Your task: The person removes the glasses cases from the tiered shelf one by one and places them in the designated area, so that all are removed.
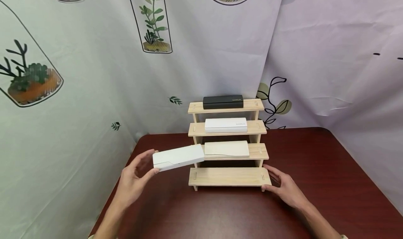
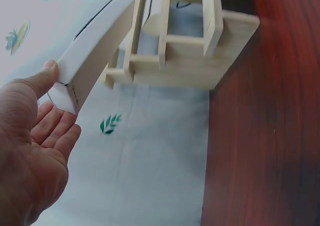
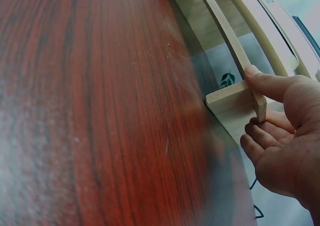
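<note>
Currently, your stock reads as follows:

1. Left hand [image 1: 133, 181]: you hold a white case [image 1: 178, 157] by its near end, thumb on the top edge and fingers curled beneath. On the left wrist view the thumb [image 2: 42, 78] presses the case's end [image 2: 90, 55] while the other fingers lie under it.
2. White case: raised off the table, slightly tilted, its far end just beside the left end of the rack's 3rd shelf down and above the left end of the bottom shelf.
3. Right hand [image 1: 284, 188]: your fingers are loosely spread and rest against the right front corner of the wooden rack [image 1: 230, 176]. The right wrist view shows the thumb [image 3: 270, 83] on top of the bottom shelf's end and the other fingers curled under it.
4. Wooden rack: 4 stepped shelves, standing on the dark red table [image 1: 330, 183] near its back edge.
5. Top shelf: 1 black case [image 1: 223, 102], lying flat.
6. 2nd shelf: 1 white case with small lettering [image 1: 225, 125].
7. 3rd shelf: 1 cream case [image 1: 226, 149].
8. Bottom shelf: bare wood where your right hand steadies it.
9. Backdrop: pale curtain [image 1: 94, 74] printed with plants in glass jars.
</note>
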`<control>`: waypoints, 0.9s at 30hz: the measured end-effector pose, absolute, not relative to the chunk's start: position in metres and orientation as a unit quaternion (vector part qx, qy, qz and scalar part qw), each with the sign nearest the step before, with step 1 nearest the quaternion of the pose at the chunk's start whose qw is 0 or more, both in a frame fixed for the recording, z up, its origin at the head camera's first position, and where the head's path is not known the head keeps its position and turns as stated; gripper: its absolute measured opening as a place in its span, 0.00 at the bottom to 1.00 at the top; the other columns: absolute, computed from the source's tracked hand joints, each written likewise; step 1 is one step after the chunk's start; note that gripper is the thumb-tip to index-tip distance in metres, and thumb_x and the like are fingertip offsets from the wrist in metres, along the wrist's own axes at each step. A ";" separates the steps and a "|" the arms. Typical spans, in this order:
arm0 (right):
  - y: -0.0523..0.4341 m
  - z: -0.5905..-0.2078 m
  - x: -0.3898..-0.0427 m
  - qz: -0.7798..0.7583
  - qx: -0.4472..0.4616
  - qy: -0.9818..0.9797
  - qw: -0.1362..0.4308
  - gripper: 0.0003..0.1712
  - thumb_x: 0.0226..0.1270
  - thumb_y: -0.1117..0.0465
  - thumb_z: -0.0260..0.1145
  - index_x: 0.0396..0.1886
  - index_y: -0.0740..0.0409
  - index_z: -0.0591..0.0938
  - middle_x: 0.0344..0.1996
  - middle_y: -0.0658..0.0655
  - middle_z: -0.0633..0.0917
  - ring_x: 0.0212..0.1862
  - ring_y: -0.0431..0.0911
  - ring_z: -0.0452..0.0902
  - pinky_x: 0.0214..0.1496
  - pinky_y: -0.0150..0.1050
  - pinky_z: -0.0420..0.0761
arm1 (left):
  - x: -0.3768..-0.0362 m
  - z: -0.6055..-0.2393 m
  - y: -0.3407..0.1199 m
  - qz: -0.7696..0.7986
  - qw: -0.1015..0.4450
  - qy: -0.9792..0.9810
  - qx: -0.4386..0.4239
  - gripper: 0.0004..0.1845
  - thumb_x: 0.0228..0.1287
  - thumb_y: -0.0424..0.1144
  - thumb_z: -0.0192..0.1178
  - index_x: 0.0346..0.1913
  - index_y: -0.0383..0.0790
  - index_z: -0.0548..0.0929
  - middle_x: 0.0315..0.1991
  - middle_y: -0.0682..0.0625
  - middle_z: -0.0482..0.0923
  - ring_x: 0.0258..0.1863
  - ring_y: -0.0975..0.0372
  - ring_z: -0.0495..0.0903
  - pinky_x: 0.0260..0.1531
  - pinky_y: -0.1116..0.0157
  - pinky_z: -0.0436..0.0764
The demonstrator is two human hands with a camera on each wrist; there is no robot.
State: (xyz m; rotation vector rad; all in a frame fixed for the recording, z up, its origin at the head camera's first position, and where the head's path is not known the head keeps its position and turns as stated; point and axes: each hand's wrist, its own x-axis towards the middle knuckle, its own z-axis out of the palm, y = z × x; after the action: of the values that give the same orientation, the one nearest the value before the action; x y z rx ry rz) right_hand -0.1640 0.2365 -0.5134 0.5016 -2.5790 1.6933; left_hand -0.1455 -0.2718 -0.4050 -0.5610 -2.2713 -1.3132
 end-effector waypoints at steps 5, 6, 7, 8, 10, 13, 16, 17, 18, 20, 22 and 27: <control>0.237 -0.513 -0.164 0.542 0.159 -0.825 0.008 0.48 0.63 0.65 0.80 0.78 0.72 0.68 0.71 0.76 0.74 0.73 0.69 0.69 0.62 0.24 0.74 | -0.154 -0.407 -0.288 -0.486 0.241 -0.817 -0.193 0.36 0.60 0.19 0.73 0.71 0.42 0.79 0.64 0.37 0.82 0.63 0.65 0.81 0.60 0.73 0.79; 0.237 -0.513 -0.164 0.541 0.159 -0.826 0.008 0.47 0.63 0.65 0.80 0.78 0.72 0.68 0.71 0.76 0.74 0.73 0.69 0.69 0.62 0.24 0.74 | -0.156 -0.408 -0.291 -0.490 0.243 -0.815 -0.189 0.36 0.61 0.19 0.73 0.71 0.41 0.79 0.64 0.35 0.82 0.63 0.65 0.81 0.60 0.72 0.79; 0.237 -0.513 -0.164 0.541 0.159 -0.826 0.008 0.47 0.63 0.65 0.80 0.78 0.72 0.68 0.71 0.76 0.74 0.73 0.69 0.69 0.62 0.24 0.74 | -0.157 -0.409 -0.294 -0.493 0.245 -0.815 -0.183 0.35 0.61 0.19 0.73 0.71 0.40 0.79 0.64 0.35 0.82 0.63 0.65 0.81 0.60 0.72 0.79; 0.237 -0.513 -0.164 0.541 0.159 -0.826 0.008 0.47 0.63 0.65 0.80 0.78 0.72 0.68 0.71 0.76 0.74 0.73 0.69 0.69 0.62 0.24 0.74 | -0.159 -0.410 -0.296 -0.494 0.247 -0.815 -0.175 0.35 0.61 0.19 0.73 0.71 0.40 0.79 0.64 0.35 0.82 0.63 0.65 0.81 0.60 0.72 0.79; 0.237 -0.513 -0.164 0.541 0.158 -0.826 0.009 0.47 0.63 0.65 0.80 0.78 0.71 0.68 0.71 0.76 0.74 0.73 0.68 0.69 0.62 0.24 0.74 | -0.163 -0.413 -0.301 -0.497 0.250 -0.816 -0.157 0.34 0.61 0.19 0.73 0.70 0.39 0.79 0.64 0.36 0.82 0.62 0.66 0.81 0.60 0.73 0.79; 0.237 -0.513 -0.163 0.542 0.157 -0.825 0.007 0.47 0.64 0.65 0.80 0.78 0.71 0.68 0.71 0.75 0.74 0.73 0.68 0.69 0.63 0.24 0.74 | -0.168 -0.418 -0.306 -0.500 0.258 -0.816 -0.133 0.33 0.61 0.20 0.74 0.69 0.39 0.80 0.64 0.38 0.83 0.61 0.68 0.81 0.60 0.74 0.78; 0.236 -0.514 -0.163 0.543 0.155 -0.825 0.006 0.47 0.64 0.65 0.80 0.78 0.72 0.68 0.72 0.75 0.73 0.73 0.68 0.69 0.63 0.25 0.74 | -0.174 -0.424 -0.312 -0.498 0.267 -0.816 -0.122 0.32 0.61 0.20 0.73 0.69 0.37 0.81 0.63 0.37 0.83 0.60 0.69 0.82 0.59 0.74 0.79; 0.236 -0.514 -0.164 0.543 0.155 -0.826 0.006 0.47 0.64 0.65 0.80 0.78 0.72 0.68 0.72 0.75 0.73 0.73 0.68 0.68 0.63 0.25 0.74 | -0.176 -0.427 -0.313 -0.498 0.268 -0.816 -0.119 0.32 0.61 0.20 0.73 0.68 0.37 0.81 0.63 0.37 0.83 0.59 0.69 0.82 0.58 0.74 0.79; 0.236 -0.514 -0.164 0.542 0.154 -0.826 0.006 0.47 0.64 0.65 0.80 0.78 0.72 0.68 0.72 0.75 0.73 0.73 0.68 0.68 0.63 0.25 0.74 | -0.179 -0.430 -0.315 -0.496 0.269 -0.817 -0.116 0.32 0.61 0.20 0.73 0.68 0.36 0.81 0.63 0.37 0.83 0.59 0.69 0.82 0.58 0.74 0.79; 0.237 -0.514 -0.164 0.541 0.154 -0.827 0.007 0.47 0.63 0.65 0.80 0.78 0.72 0.68 0.72 0.75 0.73 0.73 0.68 0.69 0.63 0.25 0.74 | -0.183 -0.436 -0.319 -0.495 0.268 -0.819 -0.109 0.31 0.62 0.20 0.73 0.68 0.35 0.81 0.63 0.36 0.83 0.58 0.70 0.82 0.57 0.74 0.80; 0.237 -0.514 -0.164 0.541 0.155 -0.827 0.008 0.47 0.63 0.65 0.80 0.78 0.71 0.68 0.72 0.75 0.73 0.73 0.68 0.69 0.63 0.26 0.75 | -0.189 -0.443 -0.323 -0.484 0.267 -0.828 -0.098 0.30 0.63 0.22 0.73 0.68 0.35 0.81 0.63 0.37 0.83 0.57 0.71 0.82 0.56 0.75 0.80; 0.237 -0.513 -0.164 0.542 0.160 -0.825 0.010 0.47 0.64 0.65 0.80 0.77 0.72 0.68 0.71 0.75 0.74 0.73 0.68 0.69 0.63 0.26 0.75 | -0.203 -0.455 -0.331 -0.444 0.264 -0.854 -0.066 0.28 0.66 0.28 0.74 0.68 0.36 0.81 0.63 0.41 0.84 0.60 0.61 0.83 0.58 0.78 0.77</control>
State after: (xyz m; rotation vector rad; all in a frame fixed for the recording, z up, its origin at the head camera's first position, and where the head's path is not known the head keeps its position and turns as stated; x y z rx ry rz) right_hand -0.1638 0.2368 -0.5128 0.4997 -2.5744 1.6933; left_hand -0.2031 -0.3315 -0.4548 -0.1792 -2.3079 -1.2010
